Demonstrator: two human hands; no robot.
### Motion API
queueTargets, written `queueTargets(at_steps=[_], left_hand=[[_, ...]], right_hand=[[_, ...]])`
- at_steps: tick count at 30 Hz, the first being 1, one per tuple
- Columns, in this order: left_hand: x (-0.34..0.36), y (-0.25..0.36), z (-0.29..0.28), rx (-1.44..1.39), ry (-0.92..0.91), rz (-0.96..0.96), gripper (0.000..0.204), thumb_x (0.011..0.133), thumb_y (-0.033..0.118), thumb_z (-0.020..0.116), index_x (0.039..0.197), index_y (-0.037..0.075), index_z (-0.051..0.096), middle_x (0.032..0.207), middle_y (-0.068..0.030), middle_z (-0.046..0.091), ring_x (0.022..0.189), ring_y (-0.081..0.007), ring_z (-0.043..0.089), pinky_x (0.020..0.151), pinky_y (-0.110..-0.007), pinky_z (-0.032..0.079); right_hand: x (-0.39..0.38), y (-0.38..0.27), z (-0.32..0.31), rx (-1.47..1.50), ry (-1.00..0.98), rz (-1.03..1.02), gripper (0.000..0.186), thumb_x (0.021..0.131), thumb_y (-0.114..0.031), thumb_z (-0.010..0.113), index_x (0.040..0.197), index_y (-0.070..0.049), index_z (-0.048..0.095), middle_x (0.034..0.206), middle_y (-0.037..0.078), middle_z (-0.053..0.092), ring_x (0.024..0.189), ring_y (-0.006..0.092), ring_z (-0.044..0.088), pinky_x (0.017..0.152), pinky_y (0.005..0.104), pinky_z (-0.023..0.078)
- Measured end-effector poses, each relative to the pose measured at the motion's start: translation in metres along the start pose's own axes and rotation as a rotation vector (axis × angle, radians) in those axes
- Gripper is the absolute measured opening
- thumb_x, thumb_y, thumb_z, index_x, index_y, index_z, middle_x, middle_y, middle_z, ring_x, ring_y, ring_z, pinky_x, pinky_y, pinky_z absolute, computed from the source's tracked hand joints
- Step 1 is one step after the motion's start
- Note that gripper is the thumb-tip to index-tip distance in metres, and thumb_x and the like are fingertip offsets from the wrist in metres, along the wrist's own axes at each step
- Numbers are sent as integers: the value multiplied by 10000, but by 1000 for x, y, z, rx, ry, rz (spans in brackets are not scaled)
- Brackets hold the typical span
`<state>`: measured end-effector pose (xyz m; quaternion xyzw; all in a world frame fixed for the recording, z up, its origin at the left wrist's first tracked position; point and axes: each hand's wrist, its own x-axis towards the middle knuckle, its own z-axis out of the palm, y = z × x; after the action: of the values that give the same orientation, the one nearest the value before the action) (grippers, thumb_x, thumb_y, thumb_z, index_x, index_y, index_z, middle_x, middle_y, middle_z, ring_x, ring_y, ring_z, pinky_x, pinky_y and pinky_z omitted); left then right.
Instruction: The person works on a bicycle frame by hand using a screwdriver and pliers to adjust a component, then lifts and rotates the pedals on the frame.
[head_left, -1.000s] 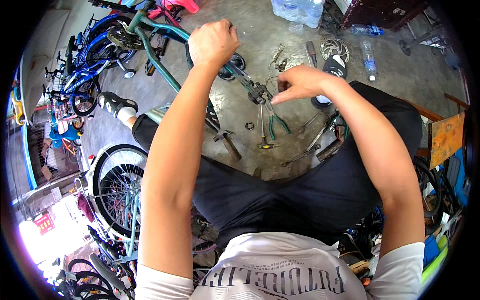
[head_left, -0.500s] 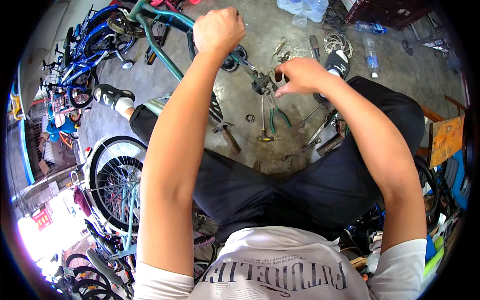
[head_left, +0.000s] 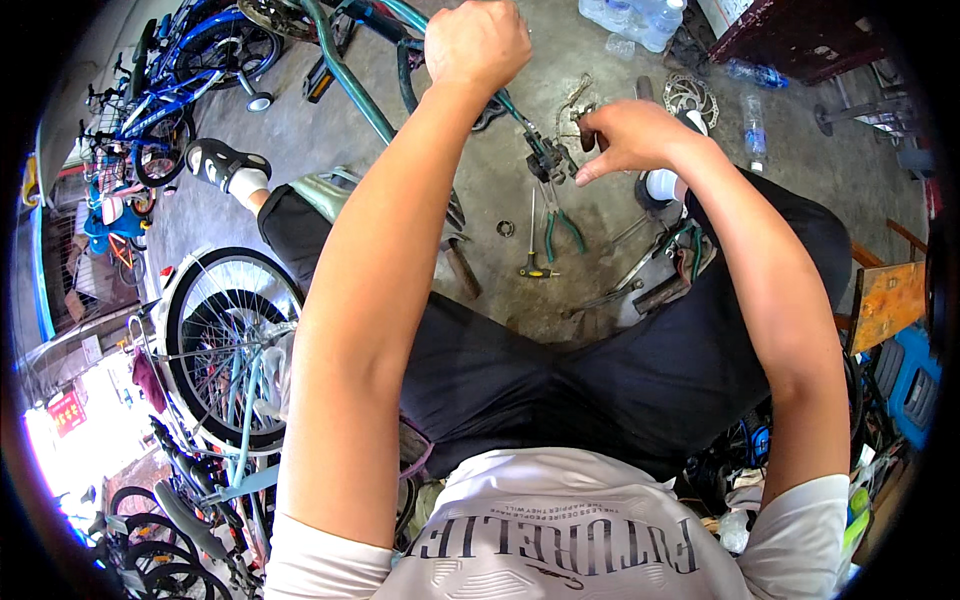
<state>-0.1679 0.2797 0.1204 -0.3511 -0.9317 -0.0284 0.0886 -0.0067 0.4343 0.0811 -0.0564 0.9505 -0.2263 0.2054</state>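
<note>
Fitting point(head_left: 547, 160), small, dark, metal, at the end of a green bicycle frame point(head_left: 352, 85) tube, above the concrete floor point(head_left: 480, 190) between the knees. Left hand point(head_left: 478, 45) fisted tight round the tube just up from it. Right hand point(head_left: 628, 135) just beside the fitting, fingertips pinched on a small dark part. Below on the floor: green-handled pliers point(head_left: 556, 222), yellow-handled screwdriver point(head_left: 531, 255), hammer point(head_left: 460, 265). Bicycle wheel point(head_left: 225, 345) off to the left.

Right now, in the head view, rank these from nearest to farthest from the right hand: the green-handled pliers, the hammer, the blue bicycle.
1. Green-handled pliers, on the floor just below the right hand.
2. Hammer, farther left on the floor, beside the left forearm.
3. Blue bicycle, far upper left.
</note>
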Motion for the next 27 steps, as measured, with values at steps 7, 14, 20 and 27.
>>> queueTargets(at_steps=[7, 14, 20, 27], left_hand=[[-1, 4, -2, -34, 3, -21, 332, 953, 408, 573, 984, 166, 798, 906, -169, 768, 869, -384, 748, 790, -488, 599], [2, 3, 0, -15, 19, 3, 334, 951, 409, 574, 975, 161, 797, 906, -173, 766, 868, -388, 746, 800, -493, 597], [2, 3, -2, -25, 16, 3, 331, 949, 405, 580, 975, 154, 795, 891, -171, 765, 854, -389, 746, 781, -494, 597], [2, 4, -1, 15, -1, -16, 330, 954, 410, 582, 999, 165, 800, 904, -165, 769, 863, -387, 746, 784, -493, 596]], right_hand=[[7, -5, 22, -273, 132, -38, 626, 676, -591, 856, 986, -61, 737, 847, 163, 739, 894, 386, 721, 819, 481, 547], [4, -7, 8, -109, 27, 9, 621, 707, -583, 850, 1039, -72, 733, 946, 154, 750, 948, 390, 714, 825, 495, 541], [2, -6, 1, -95, -54, 59, 689, 694, -656, 829, 1117, -117, 754, 1059, 155, 761, 1051, 362, 721, 885, 490, 565], [4, -1, 28, -252, 113, -2, 705, 667, -646, 838, 1068, -75, 733, 949, 138, 758, 961, 383, 720, 831, 516, 545]])
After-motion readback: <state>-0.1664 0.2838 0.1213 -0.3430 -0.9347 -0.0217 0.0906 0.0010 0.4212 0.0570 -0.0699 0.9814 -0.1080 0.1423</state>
